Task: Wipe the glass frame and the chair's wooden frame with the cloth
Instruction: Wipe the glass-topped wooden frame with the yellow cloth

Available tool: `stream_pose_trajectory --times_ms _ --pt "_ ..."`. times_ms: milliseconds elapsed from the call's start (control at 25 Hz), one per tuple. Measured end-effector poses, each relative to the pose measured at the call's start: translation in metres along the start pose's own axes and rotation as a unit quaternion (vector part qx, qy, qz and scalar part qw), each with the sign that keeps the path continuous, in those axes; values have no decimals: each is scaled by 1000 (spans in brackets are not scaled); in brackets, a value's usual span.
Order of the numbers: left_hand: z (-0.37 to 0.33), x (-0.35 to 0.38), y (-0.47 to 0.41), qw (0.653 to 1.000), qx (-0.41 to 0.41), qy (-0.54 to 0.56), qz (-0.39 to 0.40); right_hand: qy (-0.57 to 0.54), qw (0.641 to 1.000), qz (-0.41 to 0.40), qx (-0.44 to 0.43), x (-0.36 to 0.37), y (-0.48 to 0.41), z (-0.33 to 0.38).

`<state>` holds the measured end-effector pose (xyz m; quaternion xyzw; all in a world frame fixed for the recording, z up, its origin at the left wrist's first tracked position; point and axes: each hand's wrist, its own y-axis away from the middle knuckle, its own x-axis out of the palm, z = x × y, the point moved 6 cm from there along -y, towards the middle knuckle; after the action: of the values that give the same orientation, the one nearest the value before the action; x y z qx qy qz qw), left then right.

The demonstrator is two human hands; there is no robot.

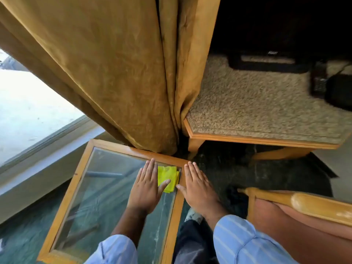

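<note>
A folded yellow cloth [167, 178] lies on the glass pane in the far right corner of a wood-framed glass table [76, 180]. My left hand [147, 184] rests flat on the glass, fingers stretched out, its thumb lying on the cloth's near edge. My right hand [198, 187] lies flat and spread over the table's right wooden rail, thumb touching the rail just beside the cloth. Neither hand grips anything. At the lower right is the chair's glossy wooden armrest [320, 206] with pink upholstery below it.
A heavy mustard curtain [122, 73] hangs down to the table's far edge. Behind it stands a granite-topped wooden table [262, 103] bearing dark devices. A window [28, 111] and its sill run along the left. The floor is dark green marble.
</note>
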<state>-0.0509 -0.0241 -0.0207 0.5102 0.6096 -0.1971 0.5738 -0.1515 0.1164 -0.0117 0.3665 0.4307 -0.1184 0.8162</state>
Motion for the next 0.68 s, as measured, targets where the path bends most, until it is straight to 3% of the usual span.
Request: stream_pose_trajectory --times_ms 240,440,680 --pt "57 121 -30 977 -160 128 61 -56 997 53 28 102 -95 -30" --pt "82 169 -41 946 -254 199 11 -121 990 47 56 151 -147 -29" --pt "105 197 -56 914 -336 229 -10 -101 992 65 46 163 -180 -36"
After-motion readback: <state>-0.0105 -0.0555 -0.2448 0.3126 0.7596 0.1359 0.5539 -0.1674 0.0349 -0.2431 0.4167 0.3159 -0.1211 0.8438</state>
